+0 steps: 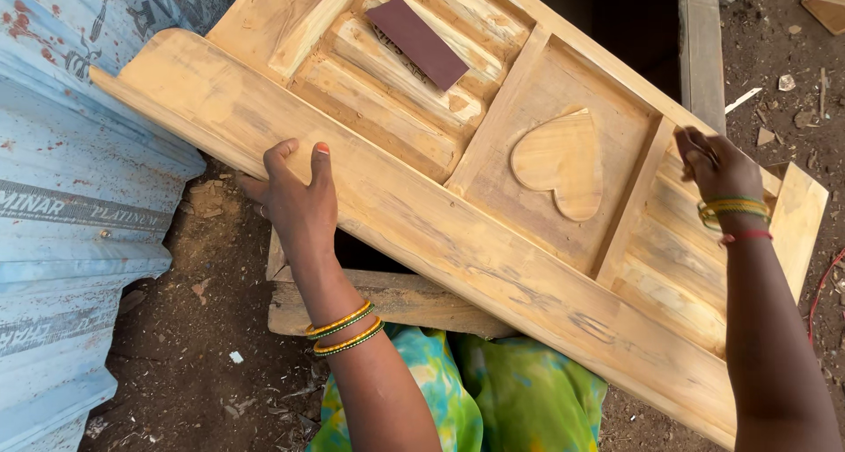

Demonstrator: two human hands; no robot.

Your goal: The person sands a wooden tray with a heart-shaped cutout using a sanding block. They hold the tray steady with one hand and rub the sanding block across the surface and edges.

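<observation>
I'm looking straight down at a large pale wooden panel with recessed sections and a raised heart carving (560, 161), lying tilted across a rough wooden block (387, 301) that props it off the dirt ground (211, 329), I'd say to keep the face up at working height. My left hand (295, 197) is pressed against the panel's thick near rail, fingers spread apart and curled over the edge, thumb up; that reads to me as a bracing grip, steadying the long piece so it doesn't slide off its support. My right hand (717, 166) is over at the far right section, fingers bunched together on the slatted surface beside the divider; it looks pinched around something small, though I can't tell what, if anything. A dark brown rectangular sheet of sandpaper (416, 42) lies loose on the slats in the upper left section, well apart from both hands. A blue corrugated metal sheet (70, 197) stands along the left side, and a green and yellow patterned garment (493, 390) shows below the panel
</observation>
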